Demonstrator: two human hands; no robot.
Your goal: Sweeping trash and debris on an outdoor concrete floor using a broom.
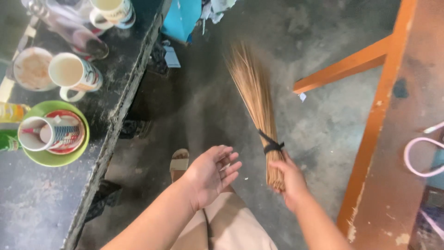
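My right hand grips the lower end of a stick broom, a bundle of thin tan sticks tied with a black band. The bristles fan out upward over the grey concrete floor and look blurred. My left hand hangs open beside it, palm turned toward the broom, fingers apart, holding nothing. Below the left hand I see my foot in a sandal and my beige trouser leg.
A dark counter runs along the left with a white mug, a green plate carrying a cup, a bowl and bottles. An orange wooden frame stands at the right. A blue object lies on the floor at the top.
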